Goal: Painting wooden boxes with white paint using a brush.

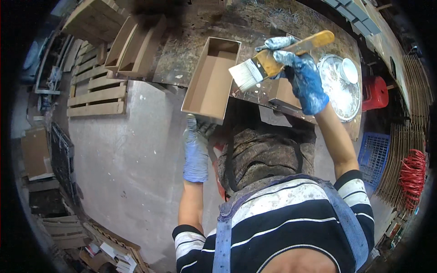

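Observation:
My right hand (pixel 301 75), in a blue glove smeared with white, grips a wide paintbrush (pixel 268 65) by its yellow handle. The brush's white bristles point down and to the left, close to a long, open cardboard box (pixel 207 84) but apart from it. My left hand (pixel 197 129), in a pale blue-grey glove, holds that box by its near end; its fingers are partly hidden under the box. Behind my right wrist a second box (pixel 285 92) lies partly hidden on the table's near edge. A round tray (pixel 330 75) smeared with white stands to the right, with a white cup-like container (pixel 348 71) in it.
The worn, spotted worktable (pixel 182 54) runs across the top. More open cardboard boxes (pixel 143 45) stand at its left, near a wooden pallet (pixel 98 93). A red stool (pixel 375 92), a blue crate (pixel 373 157) and stacked cardboard sheets (pixel 403 150) with red strapping (pixel 413 179) fill the right side.

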The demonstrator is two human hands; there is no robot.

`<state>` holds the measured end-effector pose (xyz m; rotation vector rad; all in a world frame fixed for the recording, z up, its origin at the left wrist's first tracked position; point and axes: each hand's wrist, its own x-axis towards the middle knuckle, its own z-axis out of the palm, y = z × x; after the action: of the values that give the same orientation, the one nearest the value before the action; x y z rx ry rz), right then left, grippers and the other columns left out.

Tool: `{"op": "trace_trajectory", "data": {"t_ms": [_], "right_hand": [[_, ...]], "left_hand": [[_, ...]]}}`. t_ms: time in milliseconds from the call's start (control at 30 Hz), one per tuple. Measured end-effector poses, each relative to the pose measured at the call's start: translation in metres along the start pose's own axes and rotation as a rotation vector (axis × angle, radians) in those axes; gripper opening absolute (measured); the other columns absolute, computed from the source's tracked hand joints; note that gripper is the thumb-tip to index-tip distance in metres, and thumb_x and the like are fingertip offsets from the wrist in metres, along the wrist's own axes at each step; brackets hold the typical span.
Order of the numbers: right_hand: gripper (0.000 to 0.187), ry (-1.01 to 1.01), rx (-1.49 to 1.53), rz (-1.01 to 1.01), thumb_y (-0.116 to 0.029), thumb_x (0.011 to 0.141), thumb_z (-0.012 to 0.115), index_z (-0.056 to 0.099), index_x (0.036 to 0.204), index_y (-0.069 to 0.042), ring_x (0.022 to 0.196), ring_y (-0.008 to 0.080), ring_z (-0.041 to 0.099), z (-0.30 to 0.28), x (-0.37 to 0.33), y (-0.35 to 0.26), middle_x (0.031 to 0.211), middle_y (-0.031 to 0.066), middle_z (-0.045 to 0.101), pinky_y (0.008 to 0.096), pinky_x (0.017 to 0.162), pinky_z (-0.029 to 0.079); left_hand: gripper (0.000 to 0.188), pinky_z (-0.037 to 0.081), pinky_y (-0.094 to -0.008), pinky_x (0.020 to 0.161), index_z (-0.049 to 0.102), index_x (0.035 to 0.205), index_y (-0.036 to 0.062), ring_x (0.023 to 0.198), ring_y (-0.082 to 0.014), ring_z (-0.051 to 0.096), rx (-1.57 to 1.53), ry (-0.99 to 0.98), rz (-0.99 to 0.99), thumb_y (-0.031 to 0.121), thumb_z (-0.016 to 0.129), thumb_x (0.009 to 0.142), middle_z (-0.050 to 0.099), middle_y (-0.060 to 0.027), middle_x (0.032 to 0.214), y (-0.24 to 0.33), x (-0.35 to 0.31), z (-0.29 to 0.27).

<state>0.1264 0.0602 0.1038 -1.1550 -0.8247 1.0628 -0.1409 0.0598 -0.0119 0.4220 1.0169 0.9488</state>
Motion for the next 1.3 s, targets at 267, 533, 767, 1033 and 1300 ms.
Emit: {"op": "trace_trajectory", "data": {"t_ms": [267,533,767,1033,1300], "right_hand": [[0.029,0.045,0.089,-0.239,-0.004,0.071,0.066,0.053,0.097,-0.007,0.097,0.0162,0.054,0.034,-0.084,-0.008,0.098,0.0051,0.058,0.0314,0.086,0.045],[0.024,-0.148,-0.099,-0.554,0.003,0.076,0.059,0.051,0.097,-0.005,0.099,0.0211,0.051,0.090,-0.085,0.030,0.100,0.0086,0.055,0.0336,0.088,0.039],[0.020,0.065,-0.244,-0.825,-0.001,0.079,0.057,0.051,0.098,-0.004,0.097,0.0189,0.053,0.045,-0.091,0.043,0.105,0.0114,0.054,0.0290,0.082,0.044],[0.018,-0.114,-0.178,-0.645,-0.002,0.078,0.058,0.054,0.096,-0.005,0.094,0.0203,0.054,0.052,-0.112,0.042,0.100,0.0113,0.056,0.0303,0.081,0.044],[0.024,-0.306,-0.643,-0.599,-0.010,0.082,0.054,0.055,0.106,-0.006,0.093,0.0241,0.055,0.071,-0.094,0.041,0.104,0.0103,0.056,0.0331,0.081,0.044]], "left_hand": [[0.087,0.026,-0.0568,0.097,0.037,0.118,-0.0026,0.112,-0.0382,0.036,-0.698,-0.438,-0.153,0.071,0.038,0.072,0.041,-0.0203,0.116,-0.001,-0.025,0.033],[0.087,0.028,-0.0544,0.096,0.041,0.119,-0.0027,0.111,-0.0357,0.043,-0.899,-0.632,-0.162,0.071,0.030,0.075,0.047,-0.0209,0.117,-0.019,-0.022,0.033],[0.090,0.018,-0.0550,0.101,0.044,0.117,-0.0053,0.117,-0.0412,0.034,-0.825,-0.519,-0.055,0.072,0.028,0.074,0.046,-0.0245,0.118,-0.029,-0.022,0.036],[0.086,0.020,-0.0538,0.101,0.046,0.117,-0.0039,0.119,-0.0364,0.036,-0.902,-0.882,0.011,0.069,0.024,0.077,0.043,-0.0233,0.123,-0.044,0.002,0.022],[0.081,0.025,-0.0513,0.099,0.049,0.115,-0.0013,0.116,-0.0338,0.040,-0.788,-0.464,-0.049,0.068,0.030,0.078,0.050,-0.0176,0.118,-0.043,-0.002,0.031]]}}
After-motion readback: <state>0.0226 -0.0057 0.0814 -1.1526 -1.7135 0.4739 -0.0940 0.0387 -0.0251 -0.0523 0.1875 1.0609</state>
